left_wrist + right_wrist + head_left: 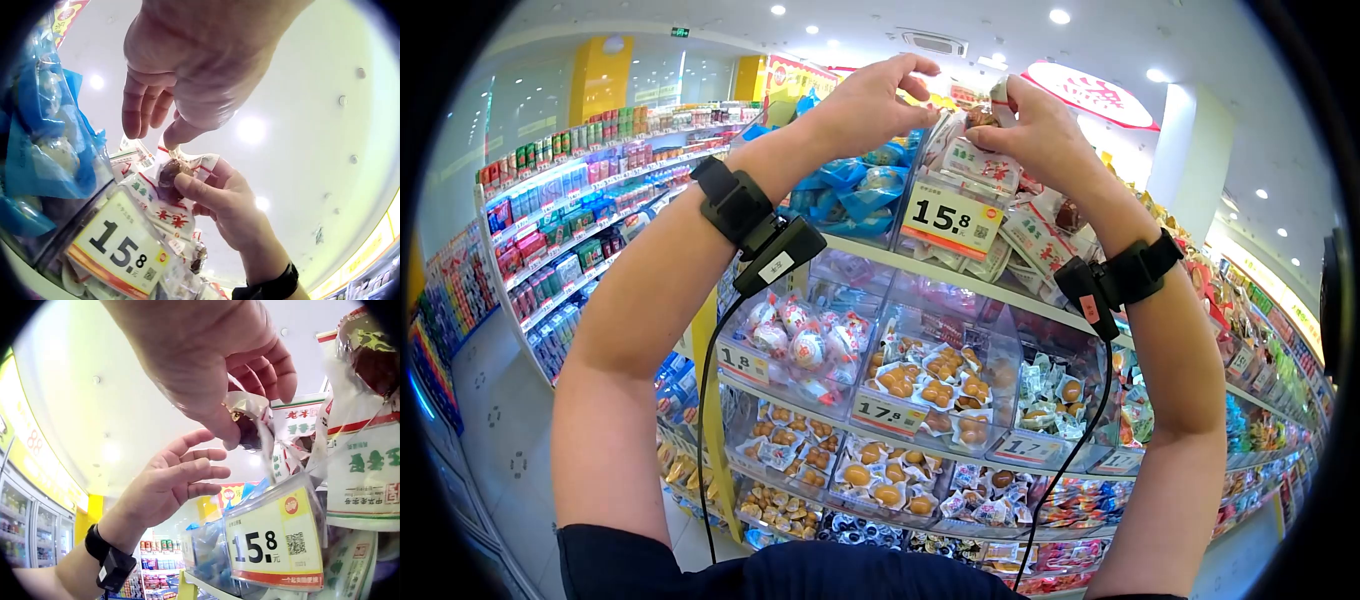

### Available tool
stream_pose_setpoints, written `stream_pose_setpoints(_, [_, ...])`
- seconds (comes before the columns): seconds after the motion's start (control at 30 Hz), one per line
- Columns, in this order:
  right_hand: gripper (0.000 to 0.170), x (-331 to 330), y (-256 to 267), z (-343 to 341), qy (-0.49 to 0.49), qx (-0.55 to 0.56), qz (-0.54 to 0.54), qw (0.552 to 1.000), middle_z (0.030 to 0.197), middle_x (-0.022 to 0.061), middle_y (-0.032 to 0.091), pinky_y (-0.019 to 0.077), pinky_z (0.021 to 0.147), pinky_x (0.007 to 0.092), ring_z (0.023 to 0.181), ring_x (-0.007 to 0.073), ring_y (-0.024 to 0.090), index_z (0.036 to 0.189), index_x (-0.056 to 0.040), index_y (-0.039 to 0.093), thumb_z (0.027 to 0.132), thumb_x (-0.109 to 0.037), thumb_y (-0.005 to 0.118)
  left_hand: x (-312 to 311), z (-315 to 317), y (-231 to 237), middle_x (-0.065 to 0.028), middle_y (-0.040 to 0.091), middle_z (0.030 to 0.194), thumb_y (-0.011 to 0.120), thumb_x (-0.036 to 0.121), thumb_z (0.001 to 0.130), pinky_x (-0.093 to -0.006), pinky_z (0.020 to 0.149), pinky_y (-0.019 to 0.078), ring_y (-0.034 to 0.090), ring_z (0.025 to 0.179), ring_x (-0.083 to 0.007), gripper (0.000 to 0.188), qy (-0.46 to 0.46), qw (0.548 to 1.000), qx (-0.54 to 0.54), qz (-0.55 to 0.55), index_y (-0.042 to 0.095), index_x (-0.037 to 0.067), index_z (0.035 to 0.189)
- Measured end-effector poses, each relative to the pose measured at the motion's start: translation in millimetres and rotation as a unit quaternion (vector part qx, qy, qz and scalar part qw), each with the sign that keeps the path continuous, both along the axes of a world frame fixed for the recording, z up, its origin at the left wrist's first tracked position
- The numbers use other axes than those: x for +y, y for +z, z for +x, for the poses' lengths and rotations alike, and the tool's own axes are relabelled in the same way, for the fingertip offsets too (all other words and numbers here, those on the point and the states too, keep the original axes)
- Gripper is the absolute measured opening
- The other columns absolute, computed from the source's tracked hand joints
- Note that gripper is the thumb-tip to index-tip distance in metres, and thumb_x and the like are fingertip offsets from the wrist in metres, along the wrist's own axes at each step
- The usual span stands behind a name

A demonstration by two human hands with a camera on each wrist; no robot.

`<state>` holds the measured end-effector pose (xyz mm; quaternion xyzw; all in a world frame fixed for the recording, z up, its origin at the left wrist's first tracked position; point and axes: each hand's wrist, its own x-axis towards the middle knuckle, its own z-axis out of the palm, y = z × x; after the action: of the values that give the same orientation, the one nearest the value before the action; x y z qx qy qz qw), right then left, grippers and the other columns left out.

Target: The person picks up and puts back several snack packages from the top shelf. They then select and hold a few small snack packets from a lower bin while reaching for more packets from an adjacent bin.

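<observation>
White packet point(249, 420), dark brown contents point(167, 176), pale yellow price card point(951, 218); bright blue bags point(868, 196), black wrist straps point(1145, 268)

Close upward wrist views, common price-tag point(120, 245)

White pillar point(1195, 145), ceiling vent point(935, 43).

Your right hand point(206, 365) partly hides the packet point(250, 432) in its fingers; below them, the print atop the price tag point(950, 218) is too small to read. Left of your left hand's point(197, 65) fingers, the edge cuts off blue bags point(50, 156).
</observation>
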<state>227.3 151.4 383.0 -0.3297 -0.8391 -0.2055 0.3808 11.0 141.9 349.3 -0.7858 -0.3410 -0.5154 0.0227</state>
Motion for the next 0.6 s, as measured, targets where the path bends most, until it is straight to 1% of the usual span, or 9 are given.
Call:
stream_pose_setpoints(0.07, [0.053, 6, 3, -1, -0.014, 0.024, -0.038, 0.999, 0.086, 0.0187, 0.064, 0.0487, 0.073, 0.0391, 0.082, 0.0319, 0.063, 0.095, 0.0023, 0.058, 0.069, -0.041, 0.073, 0, -1, -5, -0.0085, 0.056, 0.104, 0.066, 0.014, 0.084, -0.0270, 0.079, 0.0518, 0.060, 0.088, -0.0147, 0.045, 0.018, 1.000, 0.022, 0.003, 0.050, 0.009, 0.126])
stream_pose_setpoints(0.17, [0.052, 20, -2, -7, -0.005, 0.053, -0.032, 0.998, 0.084, 0.0179, 0.063, 0.0481, 0.071, 0.0389, 0.079, 0.0304, 0.062, 0.092, 0.0021, 0.058, 0.071, -0.043, 0.072, 5, -2, -11, -0.0069, 0.059, 0.098, 0.067, 0.016, 0.082, -0.0286, 0.080, 0.0492, 0.060, 0.087, -0.0148, 0.043, 0.026, 0.998, 0.051, 0.011, 0.052, 0.008, 0.122])
stream_pose_setpoints(0.27, [0.051, 33, -7, -13, 0.039, 0.035, -0.085, 0.995, 0.082, 0.0166, 0.063, 0.0475, 0.070, 0.0388, 0.075, 0.0292, 0.061, 0.089, 0.0017, 0.059, 0.071, -0.045, 0.071, 1, 0, -13, -0.0074, 0.059, 0.099, 0.068, 0.021, 0.082, -0.0300, 0.079, 0.0495, 0.060, 0.086, -0.0161, 0.045, 0.044, 0.997, 0.064, 0.005, 0.052, 0.007, 0.122])
stream_pose_setpoints(0.3, [0.050, 32, -8, -13, 0.040, 0.034, -0.105, 0.993, 0.077, 0.0142, 0.062, 0.0471, 0.067, 0.0361, 0.071, 0.0249, 0.060, 0.086, 0.0013, 0.060, 0.073, -0.046, 0.070, 1, 0, -14, -0.0080, 0.060, 0.100, 0.069, 0.022, 0.082, -0.0303, 0.079, 0.0495, 0.060, 0.086, -0.0169, 0.046, 0.040, 0.997, 0.070, 0.009, 0.052, 0.007, 0.122])
stream_pose_setpoints(0.4, [0.048, 34, 11, -2, 0.015, -0.020, -0.173, 0.985, 0.075, 0.0104, 0.061, 0.0460, 0.063, 0.0333, 0.067, 0.0180, 0.057, 0.085, 0.0014, 0.060, 0.075, -0.045, 0.069, -1, 6, -18, -0.0096, 0.060, 0.101, 0.070, 0.026, 0.081, -0.0311, 0.079, 0.0495, 0.060, 0.087, -0.0191, 0.048, 0.036, 0.996, 0.084, 0.025, 0.052, 0.007, 0.122])
stream_pose_setpoints(0.43, [0.042, 31, 11, 3, 0.040, -0.022, -0.176, 0.983, 0.073, 0.0076, 0.060, 0.0444, 0.060, 0.0312, 0.066, 0.0133, 0.054, 0.088, 0.0006, 0.062, 0.079, -0.040, 0.069, -4, 10, -20, -0.0102, 0.060, 0.101, 0.070, 0.027, 0.081, -0.0312, 0.078, 0.0496, 0.060, 0.088, -0.0196, 0.049, 0.038, 0.995, 0.086, 0.033, 0.052, 0.007, 0.122])
stream_pose_setpoints(0.53, [0.035, 42, 2, 10, 0.133, 0.025, -0.132, 0.982, 0.074, 0.0067, 0.061, 0.0446, 0.060, 0.0312, 0.066, 0.0128, 0.054, 0.091, -0.0010, 0.063, 0.081, -0.034, 0.069, -2, 22, -24, -0.0124, 0.059, 0.105, 0.070, 0.031, 0.080, -0.0329, 0.081, 0.0490, 0.059, 0.095, -0.0226, 0.052, 0.027, 0.994, 0.090, 0.059, 0.052, 0.007, 0.122])
stream_pose_setpoints(0.57, [0.032, 47, -2, 8, 0.125, 0.014, -0.111, 0.986, 0.075, 0.0071, 0.061, 0.0454, 0.062, 0.0312, 0.067, 0.0134, 0.055, 0.095, -0.0020, 0.063, 0.082, -0.031, 0.068, 0, 25, -25, -0.0133, 0.058, 0.107, 0.070, 0.032, 0.080, -0.0337, 0.082, 0.0486, 0.059, 0.098, -0.0239, 0.053, 0.021, 0.993, 0.093, 0.069, 0.051, 0.006, 0.122])
stream_pose_setpoints(0.6, [0.032, 45, -4, 5, 0.113, 0.020, -0.099, 0.988, 0.075, 0.0073, 0.061, 0.0454, 0.062, 0.0311, 0.068, 0.0135, 0.055, 0.094, -0.0017, 0.063, 0.082, -0.030, 0.068, 2, 27, -26, -0.0140, 0.057, 0.109, 0.069, 0.033, 0.080, -0.0347, 0.084, 0.0476, 0.057, 0.100, -0.0251, 0.053, 0.044, 0.989, 0.103, 0.093, 0.051, 0.006, 0.122])
